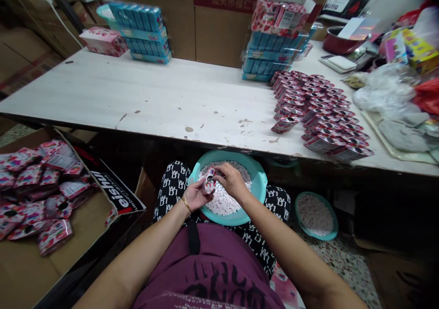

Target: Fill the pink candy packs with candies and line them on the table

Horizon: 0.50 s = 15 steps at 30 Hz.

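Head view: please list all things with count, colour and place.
Table: one, white, ahead
Tall carton: one, brown, back
Box stacks: two, blue, table's back
Strawberry boxes: at least two, pink, back left and right
Standing packets: many, pink, table's right
Bowl: one, maroon, back right
Bags: several, clear and red, right
Small clutter: uncounted, mixed, right
Open carton: one, brown, left
Loose packets: many, pink, in open carton
Large basin: one, turquoise, below table
Small basin: one, turquoise, on floor
Pieces: many, pale, in basins
Held packet: one, pink, above large basin
Clothing: two, purple and patterned black, worn
Left hand: one, bare, holding packet
Right hand: one, bare, at packet
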Motion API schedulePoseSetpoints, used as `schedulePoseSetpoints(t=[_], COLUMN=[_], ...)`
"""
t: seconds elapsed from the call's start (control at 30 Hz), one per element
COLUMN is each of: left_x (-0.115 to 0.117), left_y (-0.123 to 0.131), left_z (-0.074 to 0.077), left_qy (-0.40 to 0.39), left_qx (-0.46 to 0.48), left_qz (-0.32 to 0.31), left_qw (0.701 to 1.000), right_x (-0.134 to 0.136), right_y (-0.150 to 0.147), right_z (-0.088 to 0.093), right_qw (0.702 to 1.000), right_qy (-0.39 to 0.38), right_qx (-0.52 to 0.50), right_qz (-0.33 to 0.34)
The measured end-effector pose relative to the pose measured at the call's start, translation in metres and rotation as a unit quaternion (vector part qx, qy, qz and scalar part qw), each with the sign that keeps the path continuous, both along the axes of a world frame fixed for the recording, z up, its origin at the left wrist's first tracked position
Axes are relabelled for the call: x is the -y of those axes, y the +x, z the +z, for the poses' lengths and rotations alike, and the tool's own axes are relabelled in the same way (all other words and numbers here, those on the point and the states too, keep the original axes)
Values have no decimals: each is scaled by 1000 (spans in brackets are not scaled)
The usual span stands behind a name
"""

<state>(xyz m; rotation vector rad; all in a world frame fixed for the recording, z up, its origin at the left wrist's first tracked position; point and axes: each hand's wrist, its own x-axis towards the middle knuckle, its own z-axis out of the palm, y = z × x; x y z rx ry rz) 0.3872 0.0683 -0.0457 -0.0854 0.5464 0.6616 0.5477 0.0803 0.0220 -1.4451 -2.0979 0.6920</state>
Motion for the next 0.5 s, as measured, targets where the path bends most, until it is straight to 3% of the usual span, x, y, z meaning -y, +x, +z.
schedulePoseSetpoints(t=[0.13,0.27,0.4,0.5], left_x=[-2,-3,-5,-10], left_y=[-2,10,29,20], left_z=[-5,1,38,80], left_qy=[5,30,127,211], left_qx=[8,-38,-87,-193], left_qz=[18,32,37,46], left_qw=[1000,998,987,957], right_x=[11,21,16,-8], right_y=[-3,-7,11,64], right_z=[-2,1,24,51], right_qw=[998,994,994,994], right_qy=[57,26,-2,59], right_qx=[7,-16,-13,34], right_qz=[33,-108,-110,-90])
